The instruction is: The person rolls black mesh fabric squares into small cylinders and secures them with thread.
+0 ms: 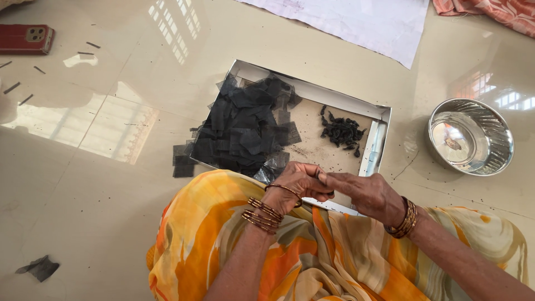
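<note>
My left hand and my right hand meet just above my lap, fingertips pinched together on a small dark piece that is mostly hidden between them. Both wrists wear golden bangles. Just beyond my hands lies a shallow white cardboard tray on the floor. A heap of black mesh squares fills its left half. A small pile of dark rolled pieces sits on its right half.
A steel bowl stands to the right of the tray. A red phone lies at the far left. White paper lies beyond the tray. A dark mesh scrap lies near left. Orange patterned cloth covers my lap.
</note>
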